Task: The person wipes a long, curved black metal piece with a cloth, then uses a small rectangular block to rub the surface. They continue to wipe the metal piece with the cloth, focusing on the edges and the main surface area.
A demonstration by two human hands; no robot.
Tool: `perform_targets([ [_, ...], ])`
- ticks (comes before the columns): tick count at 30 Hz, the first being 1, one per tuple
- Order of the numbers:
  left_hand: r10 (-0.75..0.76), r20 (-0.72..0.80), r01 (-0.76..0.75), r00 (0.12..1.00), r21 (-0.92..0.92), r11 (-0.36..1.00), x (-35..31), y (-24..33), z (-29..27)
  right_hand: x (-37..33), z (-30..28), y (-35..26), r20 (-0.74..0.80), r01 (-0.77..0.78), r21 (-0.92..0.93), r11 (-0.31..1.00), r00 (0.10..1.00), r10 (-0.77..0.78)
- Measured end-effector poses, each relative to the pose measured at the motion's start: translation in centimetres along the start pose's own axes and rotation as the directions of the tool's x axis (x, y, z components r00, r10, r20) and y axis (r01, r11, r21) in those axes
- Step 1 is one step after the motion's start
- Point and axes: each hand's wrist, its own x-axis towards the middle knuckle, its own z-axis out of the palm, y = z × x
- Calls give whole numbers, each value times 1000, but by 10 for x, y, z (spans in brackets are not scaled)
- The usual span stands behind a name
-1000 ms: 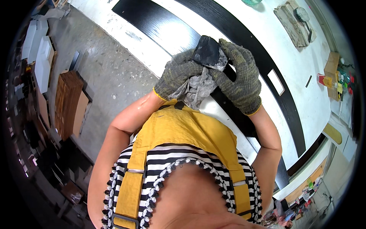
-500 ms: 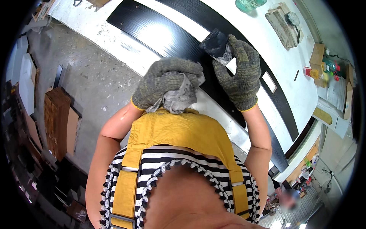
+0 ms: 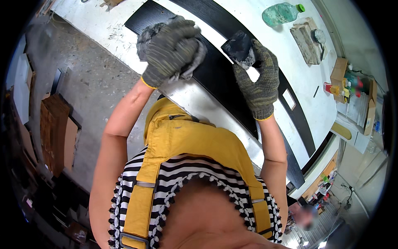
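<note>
Both my hands wear grey-green knit gloves with yellow cuffs. My left hand (image 3: 171,50) is closed over a bunched grey rag (image 3: 193,62) near the far left end of a glossy black board (image 3: 217,79). The board lies on the white worktable, with its lower part running past my right wrist. My right hand (image 3: 258,81) grips a dark, black-stained pad (image 3: 238,46) with a ragged grey end between thumb and fingers, over the board's right side. A second black piece, a long curved strip (image 3: 215,16), lies beyond the first.
A green-capped plastic bottle (image 3: 281,15) lies on the white worktable (image 3: 309,87) at the far right. Near it a worn wooden block (image 3: 306,41) has a small round jar against it. Brown wooden pieces (image 3: 54,133) stand on the floor at left. Another person (image 3: 306,216) is at lower right.
My left hand has moved up and left along the board with the rag. My right hand, still gripping the pad, has shifted only slightly. More of the bottle shows.
</note>
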Motion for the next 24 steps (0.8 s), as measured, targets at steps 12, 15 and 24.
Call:
perform_targets([
  [12, 301, 227, -361, 926, 302, 882, -7, -14, 22, -12, 26, 14, 545, -539, 440, 718, 796, 263],
  [15, 301, 228, -355, 926, 261, 898, -9, -10, 23, -9, 27, 8, 386, -280, 309, 909, 911, 149],
  [24, 289, 142, -317, 947, 247, 916, -15, -16, 28, -1, 31, -8, 459, -536, 670, 514, 843, 281],
])
